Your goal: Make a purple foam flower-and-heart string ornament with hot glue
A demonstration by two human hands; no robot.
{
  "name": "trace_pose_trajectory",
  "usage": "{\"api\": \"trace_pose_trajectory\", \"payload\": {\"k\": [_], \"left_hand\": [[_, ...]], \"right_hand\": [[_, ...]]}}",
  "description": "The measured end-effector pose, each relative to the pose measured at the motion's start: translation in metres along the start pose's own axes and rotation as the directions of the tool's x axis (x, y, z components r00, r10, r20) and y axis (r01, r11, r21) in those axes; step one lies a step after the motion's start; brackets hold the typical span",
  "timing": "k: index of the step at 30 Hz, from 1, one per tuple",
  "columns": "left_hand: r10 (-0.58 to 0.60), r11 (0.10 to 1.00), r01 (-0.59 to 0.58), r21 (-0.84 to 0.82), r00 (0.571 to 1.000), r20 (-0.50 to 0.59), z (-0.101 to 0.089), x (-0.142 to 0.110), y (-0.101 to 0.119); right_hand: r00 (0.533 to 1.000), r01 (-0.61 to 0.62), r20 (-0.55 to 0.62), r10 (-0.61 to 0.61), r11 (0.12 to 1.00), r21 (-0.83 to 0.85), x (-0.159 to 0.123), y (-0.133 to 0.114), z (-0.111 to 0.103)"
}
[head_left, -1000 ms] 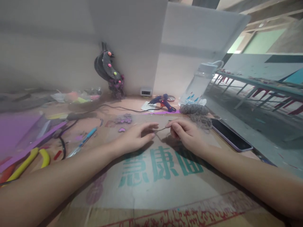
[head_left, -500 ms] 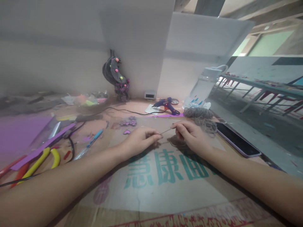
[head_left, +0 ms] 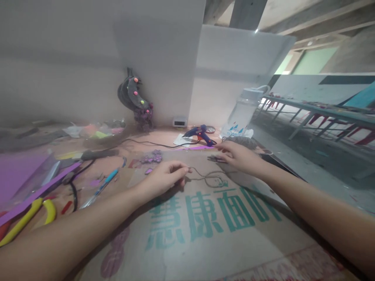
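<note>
My left hand [head_left: 166, 176] is closed in a pinch on the end of a thin grey yarn strand [head_left: 205, 175]. The strand trails in loose curves over the printed cardboard sheet [head_left: 181, 253]. Farther right, my right hand [head_left: 238, 156] reaches forward with its fingers apart, above the loose strands of a grey yarn bundle [head_left: 238, 141]. It partly covers the bundle. Just beyond its fingertips lies a blue glue gun [head_left: 201, 134]. Purple flower shapes [head_left: 156, 156] and a small purple piece [head_left: 149, 171] rest past my left hand.
A water bottle [head_left: 240, 113] stands at the back right, by a small white digital display [head_left: 179, 121]. A decorated grey crescent [head_left: 130, 93] leans on the wall. Left are a blue pen [head_left: 109, 177], yellow-handled tool [head_left: 22, 222] and purple sheet [head_left: 20, 177]. A phone [head_left: 281, 166] lies partly under my right arm.
My right hand has let go of the yarn strand and moved forward toward the glue gun, fingers opening. The strand, taut before, now lies slack. The view has shifted slightly right.
</note>
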State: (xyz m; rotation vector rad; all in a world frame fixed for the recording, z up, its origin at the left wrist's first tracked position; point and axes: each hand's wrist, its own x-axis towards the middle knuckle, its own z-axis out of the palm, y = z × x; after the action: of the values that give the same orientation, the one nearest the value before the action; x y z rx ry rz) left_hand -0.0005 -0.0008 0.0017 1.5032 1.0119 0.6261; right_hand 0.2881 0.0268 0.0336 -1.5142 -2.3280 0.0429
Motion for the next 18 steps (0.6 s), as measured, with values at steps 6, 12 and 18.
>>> {"api": "trace_pose_trajectory", "payload": {"k": [6, 12, 18], "left_hand": [[0.000, 0.987, 0.005, -0.163, 1.000, 0.026, 0.000, 0.003, -0.002], [0.002, 0.966, 0.006, -0.258, 1.000, 0.031, 0.002, 0.002, 0.004], [0.070, 0.950, -0.066, -0.306, 0.998, 0.003, 0.003, 0.008, -0.006]], "right_hand": [[0.989, 0.098, 0.130, -0.072, 0.974, -0.204, -0.001, 0.013, 0.012], [0.988, 0.157, 0.078, -0.137, 0.904, -0.397, -0.006, 0.007, 0.024], [0.988, -0.152, -0.075, 0.138, 0.961, -0.229, -0.002, -0.005, 0.005]]}}
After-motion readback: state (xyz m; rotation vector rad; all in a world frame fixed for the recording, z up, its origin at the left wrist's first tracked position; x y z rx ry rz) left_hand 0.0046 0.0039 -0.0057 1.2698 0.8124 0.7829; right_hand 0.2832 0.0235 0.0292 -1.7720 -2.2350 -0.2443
